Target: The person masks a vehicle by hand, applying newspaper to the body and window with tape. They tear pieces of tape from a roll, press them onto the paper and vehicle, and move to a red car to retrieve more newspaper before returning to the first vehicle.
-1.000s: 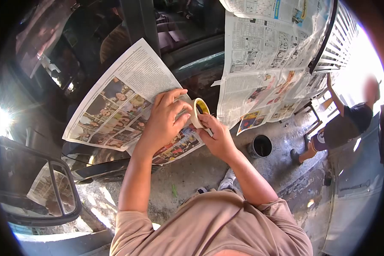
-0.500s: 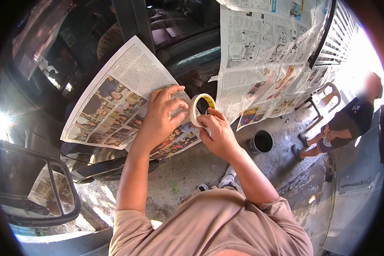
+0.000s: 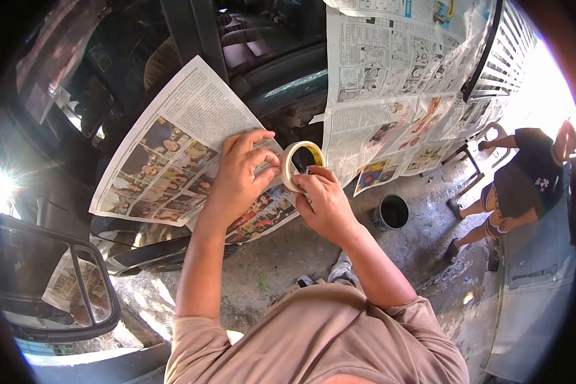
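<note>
My right hand grips a roll of masking tape, its fingers and thumb closed on the near side of the ring. My left hand is at the right edge of a newspaper sheet, fingers bent and the thumb close to the tape roll. That sheet lies tilted against the dark vehicle's side, with print above and rows of coloured photos below. To the right, more newspaper sheets cover another part of the vehicle.
The vehicle's side mirror juts out at lower left. A black bucket stands on the concrete floor. Beyond it, a person in dark clothes bends beside a chair. A white slatted grille is at upper right.
The person at the right has bent forward and reached an arm toward the chair. My hands and the tape roll have shifted only slightly.
</note>
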### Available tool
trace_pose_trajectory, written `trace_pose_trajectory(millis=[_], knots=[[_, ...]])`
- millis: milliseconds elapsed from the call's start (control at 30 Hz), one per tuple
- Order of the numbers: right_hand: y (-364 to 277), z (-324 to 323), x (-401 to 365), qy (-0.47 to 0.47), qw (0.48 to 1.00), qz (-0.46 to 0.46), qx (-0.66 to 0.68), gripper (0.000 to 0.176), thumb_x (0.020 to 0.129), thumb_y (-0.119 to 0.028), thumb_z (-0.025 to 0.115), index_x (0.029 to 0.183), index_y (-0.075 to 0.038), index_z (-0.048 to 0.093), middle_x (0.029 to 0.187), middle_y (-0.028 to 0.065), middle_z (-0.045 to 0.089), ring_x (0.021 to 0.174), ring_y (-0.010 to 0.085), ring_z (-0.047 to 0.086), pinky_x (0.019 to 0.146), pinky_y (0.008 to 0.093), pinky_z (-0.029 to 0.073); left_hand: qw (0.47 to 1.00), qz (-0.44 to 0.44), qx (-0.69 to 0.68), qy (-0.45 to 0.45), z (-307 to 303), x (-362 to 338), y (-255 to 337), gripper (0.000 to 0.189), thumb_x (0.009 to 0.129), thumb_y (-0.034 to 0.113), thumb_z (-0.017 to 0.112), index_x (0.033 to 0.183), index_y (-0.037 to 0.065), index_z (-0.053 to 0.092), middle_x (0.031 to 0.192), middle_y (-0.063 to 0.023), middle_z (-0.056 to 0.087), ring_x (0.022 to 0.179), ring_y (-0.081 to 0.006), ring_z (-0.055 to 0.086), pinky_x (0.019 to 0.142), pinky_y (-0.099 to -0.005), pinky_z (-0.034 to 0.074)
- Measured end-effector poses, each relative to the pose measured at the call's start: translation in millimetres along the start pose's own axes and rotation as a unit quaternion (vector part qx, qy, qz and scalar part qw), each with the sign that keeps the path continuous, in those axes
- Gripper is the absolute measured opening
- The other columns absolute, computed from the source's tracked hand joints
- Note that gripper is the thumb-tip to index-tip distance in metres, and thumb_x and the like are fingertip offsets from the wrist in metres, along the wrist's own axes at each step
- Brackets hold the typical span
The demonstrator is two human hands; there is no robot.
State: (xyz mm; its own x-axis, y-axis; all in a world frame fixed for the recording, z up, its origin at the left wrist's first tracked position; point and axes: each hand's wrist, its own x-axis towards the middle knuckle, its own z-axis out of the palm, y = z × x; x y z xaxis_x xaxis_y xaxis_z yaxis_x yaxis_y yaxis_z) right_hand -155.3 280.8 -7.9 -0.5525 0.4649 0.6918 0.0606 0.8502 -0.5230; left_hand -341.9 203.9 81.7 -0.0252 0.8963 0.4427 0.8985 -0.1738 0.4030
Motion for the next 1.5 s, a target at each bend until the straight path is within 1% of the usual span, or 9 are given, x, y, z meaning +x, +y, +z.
trace_pose_trajectory(millis=[167, 367, 567, 800, 967, 1000, 1033, 1100, 1500], knots=[[0, -13, 7, -0.017, 0.999, -0.021, -0.026, 0.033, 0.081, -0.002, 0.067, 0.112, -0.004, 0.06, 0.083, 0.0134, 0.068, 0.091, 0.0333, 0.071, 0.111, 0.0513, 0.045, 1.0, -0.007, 0.021, -0.002, 2, 1, 1, 0.017, 0.083, 0.007, 0.079, 0.099, 0.007, 0.071, 0.144, -0.0048, 0.058, 0.135, -0.0312, 0.046, 0.111, -0.0443, 0.043], [8, -15, 7, -0.036, 0.998, -0.049, 0.0, 0.036, 0.081, -0.003, 0.068, 0.116, -0.004, 0.059, 0.087, 0.014, 0.07, 0.088, 0.0348, 0.07, 0.098, 0.0483, 0.051, 0.999, 0.018, 0.029, 0.022, 9, 1, -4, 0.015, 0.08, 0.005, 0.073, 0.095, 0.006, 0.071, 0.14, -0.0098, 0.059, 0.129, -0.0338, 0.048, 0.109, -0.046, 0.042], [0, 1, -2, -0.006, 0.995, 0.072, 0.073, 0.039, 0.087, -0.007, 0.07, 0.123, -0.002, 0.056, 0.093, 0.0155, 0.071, 0.09, 0.0383, 0.069, 0.082, 0.0478, 0.05, 0.998, 0.023, -0.016, 0.054, 7, 1, -4, 0.018, 0.085, 0.01, 0.077, 0.101, 0.006, 0.07, 0.137, -0.0114, 0.061, 0.124, -0.0334, 0.051, 0.106, -0.046, 0.043], [-3, 0, 4, 0.005, 0.997, -0.001, 0.072, 0.048, 0.086, -0.004, 0.07, 0.133, -0.003, 0.058, 0.099, 0.0155, 0.068, 0.095, 0.0351, 0.067, 0.096, 0.0482, 0.052, 0.998, 0.02, -0.04, 0.046, 8, -1, -9, 0.011, 0.09, 0.01, 0.076, 0.099, 0.004, 0.073, 0.126, -0.0114, 0.062, 0.114, -0.03, 0.056, 0.098, -0.0429, 0.047], [-25, -9, -12, 0.042, 0.989, -0.123, 0.07, 0.061, 0.082, 0.002, 0.072, 0.141, -0.007, 0.059, 0.096, 0.0118, 0.063, 0.087, 0.0324, 0.065, 0.106, 0.0504, 0.051, 0.989, 0.02, -0.023, 0.141, 26, 0, -12, 0.005, 0.093, 0.002, 0.074, 0.096, 0.002, 0.07, 0.117, -0.0125, 0.061, 0.102, -0.0271, 0.061, 0.087, -0.0386, 0.051], [-13, -2, -20, 0.069, 0.988, -0.119, 0.063, 0.068, 0.08, 0.005, 0.073, 0.144, -0.01, 0.058, 0.098, 0.0127, 0.062, 0.084, 0.0336, 0.065, 0.093, 0.0484, 0.057, 0.987, 0.008, -0.028, 0.16, 28, 1, -13, 0.006, 0.093, 0.001, 0.073, 0.097, 0.002, 0.07, 0.116, -0.0121, 0.061, 0.101, -0.0262, 0.061, 0.085, -0.0381, 0.052], [-5, 1, -36, 0.035, 0.998, -0.047, 0.019, 0.067, 0.083, 0.002, 0.073, 0.146, -0.011, 0.056, 0.096, 0.0123, 0.061, 0.079, 0.031, 0.064, 0.074, 0.0452, 0.058, 0.983, -0.004, -0.033, 0.181, 30, 3, -14, 0.006, 0.093, 0.0, 0.073, 0.098, 0.002, 0.069, 0.116, -0.0118, 0.062, 0.1, -0.0252, 0.062, 0.084, -0.0376, 0.052], [3, 18, -45, 0.01, 0.997, 0.074, -0.023, 0.066, 0.086, 0.0, 0.071, 0.148, -0.013, 0.055, 0.093, 0.0109, 0.06, 0.073, 0.0292, 0.064, 0.061, 0.0435, 0.054, 0.976, 0.007, 0.018, 0.215, 38, 4, -15, 0.007, 0.093, 0.0, 0.073, 0.099, 0.002, 0.068, 0.116, -0.0121, 0.062, 0.097, -0.0239, 0.064, 0.082, -0.0351, 0.054], [8, 25, -18, -0.108, 0.966, 0.181, -0.149, 0.07, 0.09, -0.009, 0.064, 0.157, -0.021, 0.045, 0.096, 0.0148, 0.062, 0.074, 0.0325, 0.072, 0.061, 0.0414, 0.06, 0.927, 0.079, 0.207, 0.301, 54, 16, -33, 0.011, 0.089, 0.014, 0.083, 0.097, 0.013, 0.075, 0.121, -0.0065, 0.058, 0.075, -0.0138, 0.06, 0.066, -0.0314, 0.054]])
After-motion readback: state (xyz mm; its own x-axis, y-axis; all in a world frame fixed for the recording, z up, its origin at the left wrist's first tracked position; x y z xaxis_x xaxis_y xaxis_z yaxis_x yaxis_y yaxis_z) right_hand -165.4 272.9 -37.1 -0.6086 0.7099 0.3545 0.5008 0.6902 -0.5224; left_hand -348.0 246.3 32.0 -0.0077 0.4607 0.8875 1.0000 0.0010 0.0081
